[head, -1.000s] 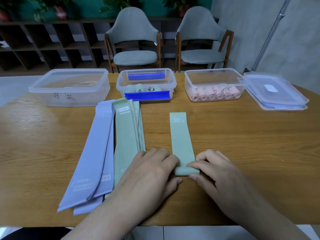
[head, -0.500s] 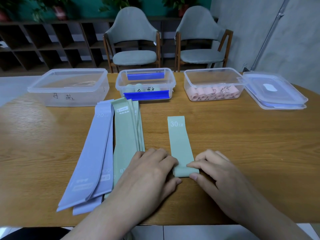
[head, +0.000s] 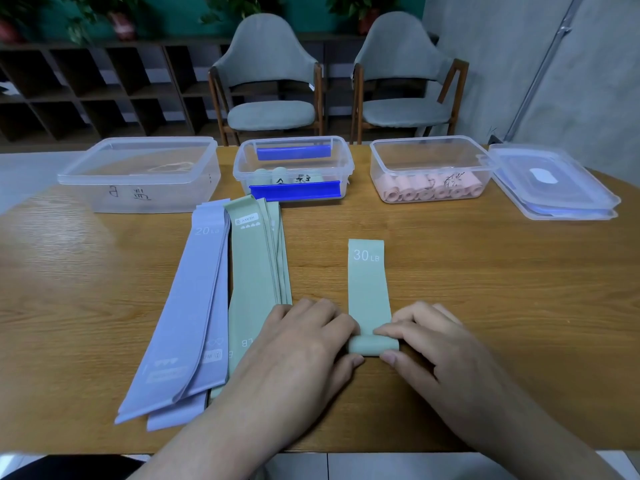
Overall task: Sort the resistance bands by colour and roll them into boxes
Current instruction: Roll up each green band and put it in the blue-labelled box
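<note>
Pink box at 1 o'clock filled; both hands pinch the half-rolled green band; green stack and purple stack at 10 o'clock unrolled.

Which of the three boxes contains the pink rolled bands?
The right box, beside the stacked lids; the middle box holds green rolls.

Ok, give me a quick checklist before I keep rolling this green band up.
1. Both hands on roll: left hand and right hand pinch its ends: ok.
2. Roll even across its width: ok.
3. Band ahead flat and straight: ok.
4. Table ahead of the band free: ok.
5. Middle box open, green rolls inside: ok.
6. Roll tightness: cannot tell.
</note>
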`<state>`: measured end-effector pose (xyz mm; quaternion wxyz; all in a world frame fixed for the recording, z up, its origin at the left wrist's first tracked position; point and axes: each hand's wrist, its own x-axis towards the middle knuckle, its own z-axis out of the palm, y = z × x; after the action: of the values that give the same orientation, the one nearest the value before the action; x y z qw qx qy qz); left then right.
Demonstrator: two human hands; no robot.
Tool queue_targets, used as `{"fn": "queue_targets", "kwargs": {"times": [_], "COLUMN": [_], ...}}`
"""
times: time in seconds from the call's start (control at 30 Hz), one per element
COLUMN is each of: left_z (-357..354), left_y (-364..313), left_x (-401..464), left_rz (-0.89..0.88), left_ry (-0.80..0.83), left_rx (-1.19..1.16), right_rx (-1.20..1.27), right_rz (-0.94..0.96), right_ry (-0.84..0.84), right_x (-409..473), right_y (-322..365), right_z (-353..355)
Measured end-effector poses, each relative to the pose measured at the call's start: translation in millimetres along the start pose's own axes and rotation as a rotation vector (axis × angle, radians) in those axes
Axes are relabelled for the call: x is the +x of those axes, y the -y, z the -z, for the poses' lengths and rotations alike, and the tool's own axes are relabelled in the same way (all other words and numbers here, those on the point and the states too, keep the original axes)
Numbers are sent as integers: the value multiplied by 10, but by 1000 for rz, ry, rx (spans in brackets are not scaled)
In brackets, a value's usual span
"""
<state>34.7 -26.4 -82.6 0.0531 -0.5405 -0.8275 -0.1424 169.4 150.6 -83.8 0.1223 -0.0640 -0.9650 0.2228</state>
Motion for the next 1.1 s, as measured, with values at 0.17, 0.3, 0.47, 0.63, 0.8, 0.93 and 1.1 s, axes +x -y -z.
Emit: {"fn": "queue_targets", "kwargs": {"times": [0.17,0.3,0.47,0.63,0.8,0.93,1.1], "left_z": [1,10,11,-1,12,8,-8], "left_y": [-12,-20,-10,-13,-12,-6,-9], "left_x": [-3,-12,-5,-15,-30,-25,-30], "left_rz": [8,20,24,34,37,39,50], "left_ry": [-16,-14,-6,-13,12,-4,-21], "left_rx": [2,-14,-7,-23,-52,-50,-58], "right_rx": [9,11,10,24,5,23,14], "right_rz": [-7,-11,-31,-29,-24,-44,-37], "right_ry": [-8,-13,-9,-8,-9,-6,1], "right_x": [1,1,9,7,7,5,4], "right_y": [-5,-13,-5,7,11,11,-9], "right_z": [1,-6,-11,3,-7,-4,-14]}}
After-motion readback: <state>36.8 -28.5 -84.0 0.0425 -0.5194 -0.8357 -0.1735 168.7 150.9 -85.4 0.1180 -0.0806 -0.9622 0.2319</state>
